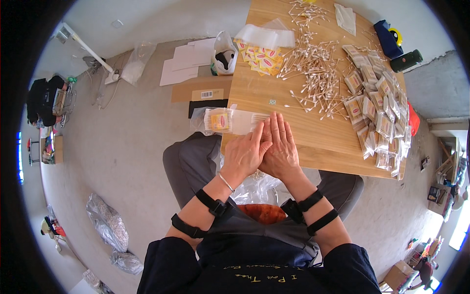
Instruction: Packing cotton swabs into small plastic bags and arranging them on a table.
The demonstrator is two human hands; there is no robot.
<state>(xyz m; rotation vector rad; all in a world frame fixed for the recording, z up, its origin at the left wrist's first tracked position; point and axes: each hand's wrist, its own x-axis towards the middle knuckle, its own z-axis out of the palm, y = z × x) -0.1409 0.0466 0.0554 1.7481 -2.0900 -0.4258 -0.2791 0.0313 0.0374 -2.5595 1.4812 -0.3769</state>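
Head view shows both hands pressed flat, side by side, on a clear plastic packet of cotton swabs (235, 121) at the near left edge of the wooden bench (313, 142). The left hand (243, 154) lies open with fingers together, its fingertips on the packet's right end; the right hand (280, 149) lies just beside it, palm down, fingers stretched and touching the left hand. Neither hand grips anything. The packet pokes out to the left, partly overhanging the bench edge, with a yellow label showing. Farther back lies a loose pile of cotton swabs (313, 68), a heap of yellow labels (259, 59) and, to the right, a row of filled packets (377, 108).
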